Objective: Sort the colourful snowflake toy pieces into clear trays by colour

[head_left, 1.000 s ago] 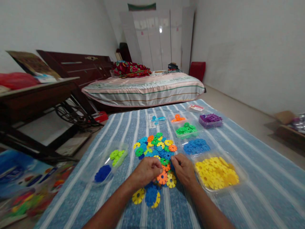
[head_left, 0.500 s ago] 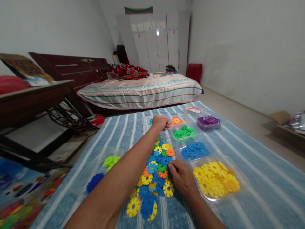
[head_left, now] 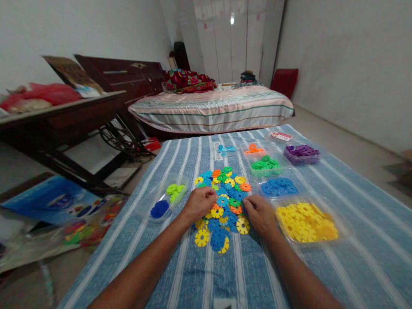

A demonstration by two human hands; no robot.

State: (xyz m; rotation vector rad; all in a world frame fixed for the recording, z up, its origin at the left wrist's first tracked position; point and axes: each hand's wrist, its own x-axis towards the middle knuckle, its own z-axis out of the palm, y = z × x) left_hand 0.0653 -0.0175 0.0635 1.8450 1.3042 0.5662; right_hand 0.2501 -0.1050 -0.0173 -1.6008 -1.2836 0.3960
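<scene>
A heap of mixed-colour snowflake discs (head_left: 225, 197) lies on the blue striped cloth (head_left: 354, 266). My left hand (head_left: 198, 204) rests curled on the heap's left edge, fingers pinched among the discs. My right hand (head_left: 261, 213) sits curled at the heap's right side, fingertips on the discs. What either hand grips is hidden. Clear trays hold sorted discs: yellow (head_left: 307, 221), blue (head_left: 278, 186), green (head_left: 265, 164), orange (head_left: 253, 149), purple (head_left: 301, 151). A tray on the left (head_left: 164, 201) holds lime and dark blue discs.
A light blue piece (head_left: 226, 149) lies on a white label past the heap. A small red and white packet (head_left: 281, 135) sits at the cloth's far edge. Beyond are a bed (head_left: 212, 109), a dark wooden table (head_left: 64, 116) at left, and toy packaging (head_left: 54, 201) on the floor.
My left hand, stretched out to the far orange tray half a second ago, has come back to the heap's left edge. The right hand stayed at the heap. The camera shifted.
</scene>
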